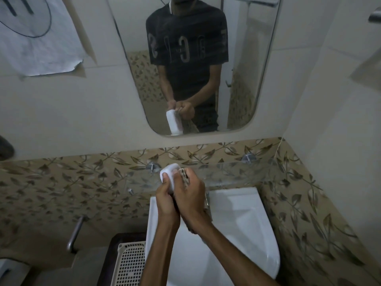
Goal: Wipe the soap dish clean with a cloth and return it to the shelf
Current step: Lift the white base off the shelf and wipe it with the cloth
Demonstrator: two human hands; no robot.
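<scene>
Two hands meet over a white sink (243, 223) at six o'clock, below a wall mirror (132, 83) at twelve. Between them a glass shelf (237, 172) runs along the leaf-patterned tiles. A slotted basket (128, 263) sits at seven o'clock. The left hand (165, 200) curls its fingers round the white dish (169, 172), held upright just in front of the shelf. The right hand (190, 195) grips a cloth (184, 176), apparently pressed against the dish's face.
</scene>
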